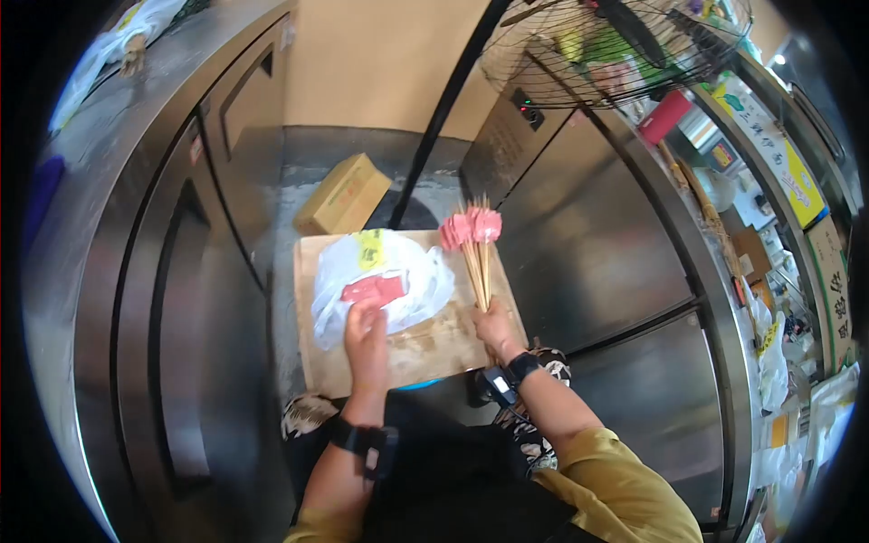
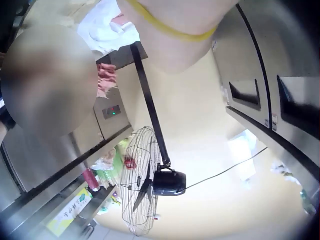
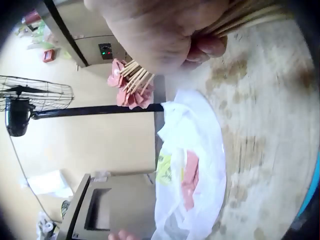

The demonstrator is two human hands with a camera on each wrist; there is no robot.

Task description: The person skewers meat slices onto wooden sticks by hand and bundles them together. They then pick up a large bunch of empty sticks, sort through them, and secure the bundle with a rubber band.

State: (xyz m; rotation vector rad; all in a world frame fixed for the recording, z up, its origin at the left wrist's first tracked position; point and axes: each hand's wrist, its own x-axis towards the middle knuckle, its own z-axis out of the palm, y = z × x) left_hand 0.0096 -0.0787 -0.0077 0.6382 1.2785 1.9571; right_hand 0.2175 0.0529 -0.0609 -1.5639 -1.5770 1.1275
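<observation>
My right hand grips a bundle of wooden skewers by their lower ends. Pink meat slices are threaded at the far ends, with bare tips poking out past them. On a wooden board lies a white plastic bag with a yellow printed patch, and flat pink meat pieces rest on it. Close to these pieces is my left hand, fingers slightly bent and nothing visible in them. In the right wrist view, the bag sits beyond the gripping fingers.
Steel cabinets line the left side and steel doors the right. Behind the board are a cardboard box and the black pole of a fan. A cluttered counter runs along the right.
</observation>
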